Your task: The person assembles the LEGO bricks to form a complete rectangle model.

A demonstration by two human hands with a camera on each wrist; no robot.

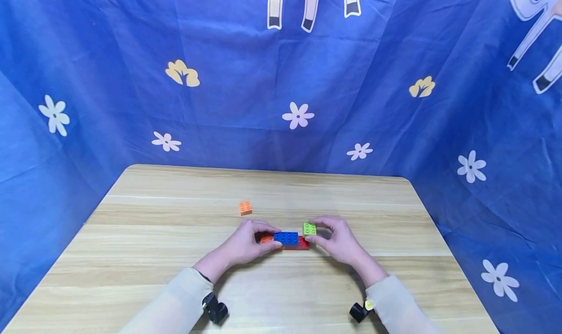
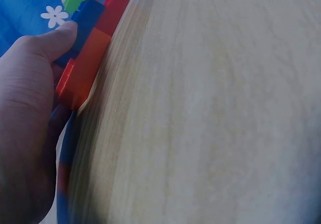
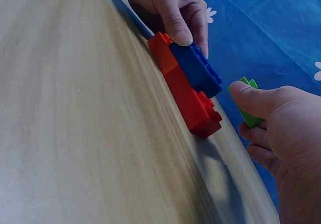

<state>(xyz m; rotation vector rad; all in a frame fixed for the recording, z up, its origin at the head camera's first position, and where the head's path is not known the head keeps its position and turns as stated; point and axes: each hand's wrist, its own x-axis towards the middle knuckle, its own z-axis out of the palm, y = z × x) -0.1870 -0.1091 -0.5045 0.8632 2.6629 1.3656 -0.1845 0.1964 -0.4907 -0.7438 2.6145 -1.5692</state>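
A blue brick (image 1: 286,238) sits across the joint of an orange brick (image 3: 162,52) and a red brick (image 3: 194,108), which lie end to end on the table. My left hand (image 1: 246,241) pinches the blue brick, thumb on the near side; its fingers behind are partly hidden. Between thumb and fingers, my right hand (image 1: 337,239) holds a small lime-green brick (image 1: 309,229) near the red brick's right end. In the right wrist view a gap shows between the green brick and the others. Studs on the red brick's free end are bare.
A small loose orange brick (image 1: 245,208) lies on the wood-grain table (image 1: 167,212) beyond my left hand. Blue curtains (image 1: 228,95) with printed flowers hang behind the table and at its sides. Both wrists carry small black cameras (image 1: 215,308).
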